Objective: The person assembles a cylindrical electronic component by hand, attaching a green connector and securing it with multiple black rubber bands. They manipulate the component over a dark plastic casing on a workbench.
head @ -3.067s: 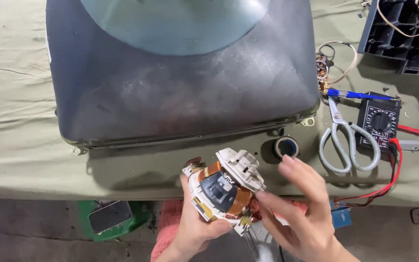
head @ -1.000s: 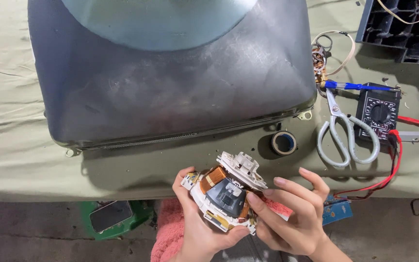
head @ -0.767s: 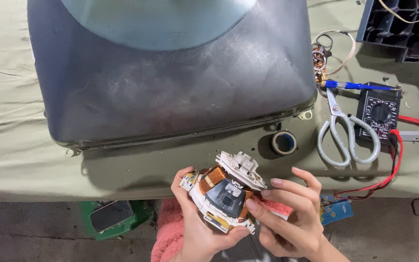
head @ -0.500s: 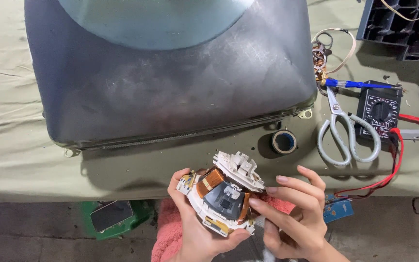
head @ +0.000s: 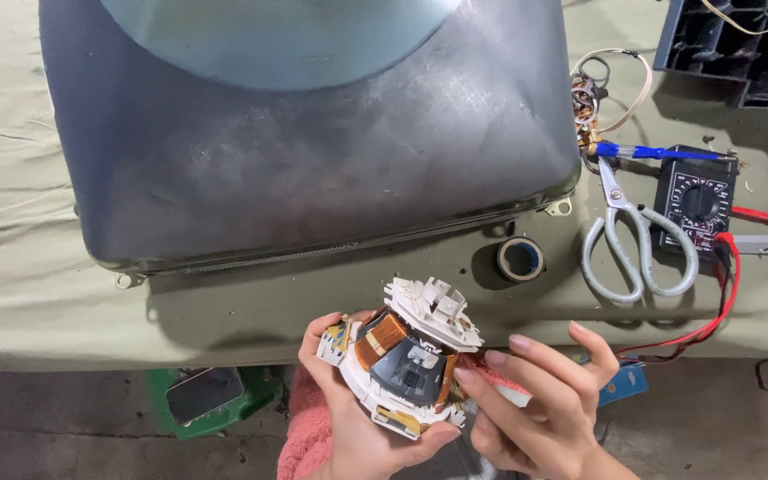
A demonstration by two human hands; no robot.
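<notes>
My left hand [head: 357, 427] cups a cone-shaped coil assembly [head: 406, 360] from below; it has a white plastic frame, copper windings and a dark centre panel. My right hand [head: 540, 404] is beside it on the right, fingers spread, with fingertips touching the assembly's lower right edge. Both hands hover just off the near edge of the table. Behind them lies a large grey picture tube [head: 304, 124], face down on the olive cloth [head: 11, 267].
A small roll of tape [head: 521, 260] sits by the tube's corner. Grey-handled scissors [head: 628, 240], a black multimeter [head: 697, 209] with red leads and a blue-handled tool [head: 646, 153] lie to the right. A black plastic part [head: 740, 44] is at top right. A green object [head: 211, 400] is on the floor.
The coil assembly has shifted slightly left and tilted in my left hand. My right hand's fingers moved along its right side and stay against it.
</notes>
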